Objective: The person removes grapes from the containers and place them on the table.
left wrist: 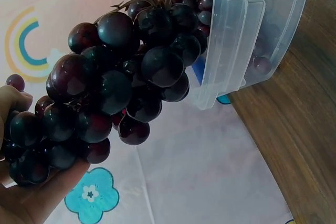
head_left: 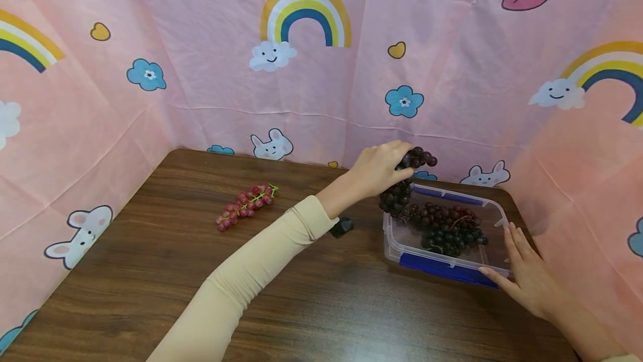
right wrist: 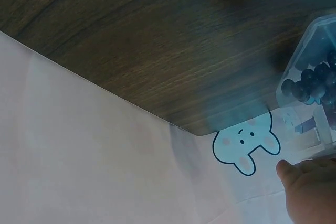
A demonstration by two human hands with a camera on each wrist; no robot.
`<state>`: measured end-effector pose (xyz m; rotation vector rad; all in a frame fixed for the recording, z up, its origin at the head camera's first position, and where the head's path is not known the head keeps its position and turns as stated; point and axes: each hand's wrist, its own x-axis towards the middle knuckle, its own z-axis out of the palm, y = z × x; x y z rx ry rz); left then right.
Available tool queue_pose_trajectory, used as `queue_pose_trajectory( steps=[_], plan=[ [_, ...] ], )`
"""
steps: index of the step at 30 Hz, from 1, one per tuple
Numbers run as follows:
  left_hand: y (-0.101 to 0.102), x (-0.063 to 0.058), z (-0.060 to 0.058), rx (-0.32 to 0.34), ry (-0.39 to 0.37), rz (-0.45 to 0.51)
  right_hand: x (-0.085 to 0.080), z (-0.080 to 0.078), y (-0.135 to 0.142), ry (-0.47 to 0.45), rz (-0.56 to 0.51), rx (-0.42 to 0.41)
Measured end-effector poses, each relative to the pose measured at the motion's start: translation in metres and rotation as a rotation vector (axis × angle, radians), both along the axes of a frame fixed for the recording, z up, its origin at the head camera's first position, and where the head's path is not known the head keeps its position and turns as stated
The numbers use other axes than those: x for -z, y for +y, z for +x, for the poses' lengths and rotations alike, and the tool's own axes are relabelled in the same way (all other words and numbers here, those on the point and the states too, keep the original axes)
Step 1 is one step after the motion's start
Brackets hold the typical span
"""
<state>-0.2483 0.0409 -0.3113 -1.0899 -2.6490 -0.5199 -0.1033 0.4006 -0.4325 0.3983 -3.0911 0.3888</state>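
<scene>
My left hand (head_left: 377,169) grips a bunch of dark grapes (head_left: 397,194) in the head view, its lower end hanging at the left rim of a clear plastic box (head_left: 392,239) with blue clips. Close up in the left wrist view, the dark grapes (left wrist: 115,87) spill out past the fingers toward the box wall (left wrist: 226,51). Inside the box lie red grapes (head_left: 442,214) and black grapes (head_left: 447,240). My right hand (head_left: 529,275) rests against the box's right side, fingers extended along it and thumb at the front rim.
A bunch of light red grapes (head_left: 246,206) with a green stem lies on the wooden table (head_left: 150,273), left of the box. Near my left wrist sits a small black object (head_left: 342,227). Printed pink cloth (head_left: 321,88) hangs behind and at both sides.
</scene>
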Motion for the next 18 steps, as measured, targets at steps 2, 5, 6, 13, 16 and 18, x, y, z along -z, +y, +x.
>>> queue_pose_trajectory(
  steps=[2, 5, 6, 13, 16, 18],
  plan=[
    [-0.003, -0.001, 0.001, 0.000, 0.002, 0.006, 0.000, 0.000, 0.000, 0.001, -0.003, -0.002],
    [-0.007, -0.003, 0.003, -0.003, 0.007, 0.020, 0.000, 0.000, 0.000, -0.004, -0.011, -0.001],
    [-0.009, -0.004, 0.003, -0.004, 0.011, 0.024, 0.000, 0.000, 0.000, -0.008, -0.010, 0.001],
    [-0.021, -0.008, 0.006, -0.020, 0.029, 0.048, 0.000, 0.000, 0.000, -0.015, 0.002, 0.007],
    [-0.025, -0.009, 0.007, -0.029, 0.024, 0.052, 0.001, 0.000, 0.000, 0.001, 0.003, 0.000],
    [-0.028, -0.008, 0.008, -0.038, 0.017, 0.055, 0.002, 0.000, 0.001, 0.010, 0.004, -0.005]
  ],
)
